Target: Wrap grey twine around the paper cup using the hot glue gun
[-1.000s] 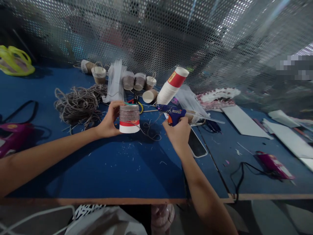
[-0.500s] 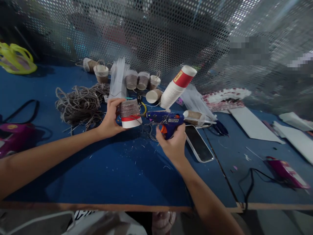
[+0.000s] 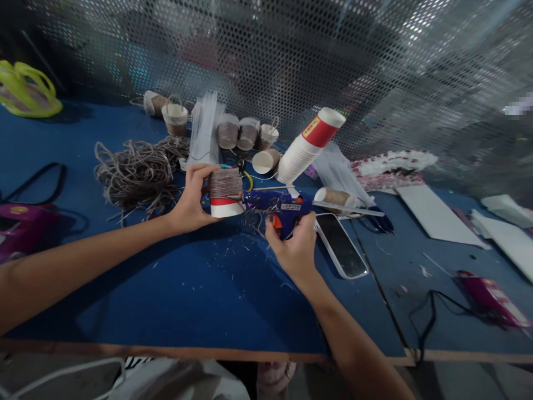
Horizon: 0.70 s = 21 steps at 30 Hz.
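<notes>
My left hand (image 3: 194,200) grips an upside-down paper cup (image 3: 227,209) between thumb and fingers. Grey cord (image 3: 225,181) is wound round the cup's upper part, while a red band and the white rim show below. In my right hand (image 3: 297,247) is a blue hot glue gun (image 3: 278,204), its orange trigger beside my index finger and a clear glue stick (image 3: 353,209) poking out of its back. The gun's nozzle points left and is at the cup's red band, just under the cord; whether it touches is too small to tell.
Loose grey cord (image 3: 133,172) lies heaped at left. Behind stand cord-wrapped cups (image 3: 227,132) and a leaning stack of paper cups (image 3: 297,158). A phone (image 3: 343,247) lies right of the gun. Purple glue guns (image 3: 491,297) rest at both sides, before a perforated metal screen (image 3: 266,61).
The glue gun's nozzle has come nearer the cup, now at the red band's right part. The view has shifted slightly. Both hands keep their holds.
</notes>
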Available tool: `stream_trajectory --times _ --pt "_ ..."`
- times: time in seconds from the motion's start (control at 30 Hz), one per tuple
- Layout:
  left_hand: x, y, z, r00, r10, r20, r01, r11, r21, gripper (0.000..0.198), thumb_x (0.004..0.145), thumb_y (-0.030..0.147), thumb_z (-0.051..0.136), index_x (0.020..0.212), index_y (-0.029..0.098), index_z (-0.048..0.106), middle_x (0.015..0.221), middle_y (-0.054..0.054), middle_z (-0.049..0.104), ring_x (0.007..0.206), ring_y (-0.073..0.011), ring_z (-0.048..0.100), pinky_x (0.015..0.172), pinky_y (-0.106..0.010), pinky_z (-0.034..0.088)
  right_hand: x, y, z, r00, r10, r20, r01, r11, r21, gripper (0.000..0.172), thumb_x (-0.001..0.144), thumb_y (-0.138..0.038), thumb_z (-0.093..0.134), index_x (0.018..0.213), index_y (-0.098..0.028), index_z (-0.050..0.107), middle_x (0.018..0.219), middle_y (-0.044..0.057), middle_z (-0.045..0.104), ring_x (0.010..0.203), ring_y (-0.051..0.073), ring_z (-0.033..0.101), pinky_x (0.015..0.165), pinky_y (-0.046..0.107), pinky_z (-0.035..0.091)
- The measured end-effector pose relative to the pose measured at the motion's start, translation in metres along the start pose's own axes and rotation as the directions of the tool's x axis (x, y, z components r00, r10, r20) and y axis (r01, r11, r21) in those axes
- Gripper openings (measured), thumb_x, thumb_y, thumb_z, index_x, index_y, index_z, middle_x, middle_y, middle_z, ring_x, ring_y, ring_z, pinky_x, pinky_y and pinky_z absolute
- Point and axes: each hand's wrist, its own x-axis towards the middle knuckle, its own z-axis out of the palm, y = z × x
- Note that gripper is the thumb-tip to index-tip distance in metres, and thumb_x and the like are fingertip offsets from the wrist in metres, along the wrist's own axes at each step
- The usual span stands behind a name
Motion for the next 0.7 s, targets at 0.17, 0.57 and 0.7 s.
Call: stream_trajectory --times 0.17,0.57,0.7 --pt "0.0011 0.001 0.0001 1.0 0.002 -0.01 -0.002 1.0 0.001 0.093 0.065 0.058 0.087 0.14 0.026 0.04 0.126 -0.011 0.039 0.12 -0.0273 0.053 0.092 -0.041 0.063 -0.0002 0.0004 -0.0003 0.999 0.023 0.027 -0.023 1.0 -0.019 0.04 0.077 -0.047 0.065 0.096 -0.027 0.037 0.076 0.0 0.061 0.065 0.022 0.065 0.057 0.037 0.054" --pt "0.0004 0.0004 0.001 0.999 -0.038 -0.01 0.037 0.999 -0.037 0.091 0.064 0.054 0.089 0.137 0.026 0.042 0.127 -0.011 0.04 0.12 -0.027 0.053 0.092 -0.04 0.063 0.0008 -0.0006 -0.0002 1.0 0.016 0.004 -0.016 1.0 -0.027 0.037 0.077 -0.047 0.063 0.092 -0.027 0.035 0.074 -0.001 0.059 0.065 0.021 0.063 0.056 0.037 0.053" --pt "0.0 -0.0007 0.0015 0.999 -0.044 -0.021 0.043 0.998 -0.036 0.091 0.063 0.056 0.089 0.136 0.026 0.043 0.126 -0.011 0.041 0.12 -0.0267 0.053 0.094 -0.041 0.062 0.001 -0.0003 -0.0006 1.0 0.017 0.005 -0.017 1.0 -0.022 0.038 0.077 -0.046 0.064 0.091 -0.028 0.034 0.072 -0.001 0.058 0.062 0.021 0.063 0.054 0.037 0.052"
